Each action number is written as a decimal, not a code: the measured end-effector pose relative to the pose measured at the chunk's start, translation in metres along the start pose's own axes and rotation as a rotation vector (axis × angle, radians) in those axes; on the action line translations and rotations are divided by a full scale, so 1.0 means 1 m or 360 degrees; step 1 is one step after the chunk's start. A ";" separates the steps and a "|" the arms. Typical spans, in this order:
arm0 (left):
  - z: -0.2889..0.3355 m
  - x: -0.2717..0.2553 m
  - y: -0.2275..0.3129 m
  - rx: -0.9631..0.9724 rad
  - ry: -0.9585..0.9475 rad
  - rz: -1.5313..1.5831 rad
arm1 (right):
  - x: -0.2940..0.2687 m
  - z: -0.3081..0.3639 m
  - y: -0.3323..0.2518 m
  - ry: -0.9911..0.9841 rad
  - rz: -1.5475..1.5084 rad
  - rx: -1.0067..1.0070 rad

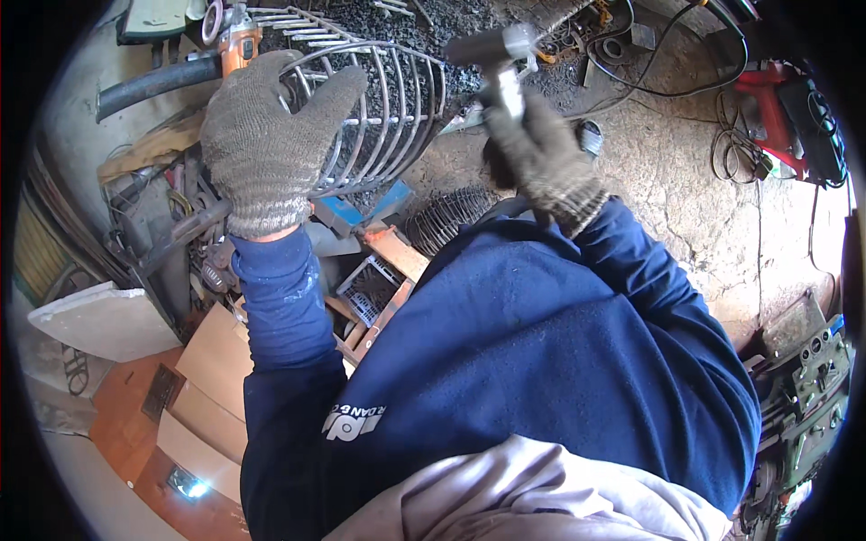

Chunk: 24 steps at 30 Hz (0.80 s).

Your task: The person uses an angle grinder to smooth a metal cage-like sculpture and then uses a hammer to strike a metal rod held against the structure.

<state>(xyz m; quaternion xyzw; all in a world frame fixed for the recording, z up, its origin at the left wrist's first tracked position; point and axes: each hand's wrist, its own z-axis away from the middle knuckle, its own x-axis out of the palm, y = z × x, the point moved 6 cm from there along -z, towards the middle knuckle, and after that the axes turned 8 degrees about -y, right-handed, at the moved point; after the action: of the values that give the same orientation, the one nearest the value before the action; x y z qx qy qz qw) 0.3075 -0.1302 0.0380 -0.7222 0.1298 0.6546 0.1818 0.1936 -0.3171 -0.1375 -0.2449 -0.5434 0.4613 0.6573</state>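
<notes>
Both my hands wear grey-brown knitted gloves. My left hand (271, 135) is closed at the left end of a curved metal-rod basket (390, 117), its thumb lying across the rods; the fingertips are hidden behind the glove and basket. A hammer (511, 92) is in my right hand (546, 158), fingers wrapped round its handle. Its thick head (492, 47) is raised, to the right of the basket's upper edge and apart from it. Just above my left hand is an orange angle grinder (239, 43).
Dark loose gravel or coal (469, 16) lies beyond the basket. A dark pipe (158, 86) sticks out at the left. Near my body are a wire coil (451, 216) and a wooden crate (397, 252). Cables (744, 149) and a red machine (767, 117) stand at the right.
</notes>
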 end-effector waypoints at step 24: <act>-0.003 -0.007 0.010 -0.0101 -0.0085 0.0026 | 0.004 -0.010 0.006 -0.0176 0.0585 0.0556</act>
<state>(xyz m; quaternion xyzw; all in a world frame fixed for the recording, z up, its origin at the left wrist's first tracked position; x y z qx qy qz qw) 0.3051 -0.1413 0.0441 -0.7088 0.1101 0.6789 0.1567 0.2006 -0.3095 -0.1431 -0.1968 -0.4369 0.6725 0.5640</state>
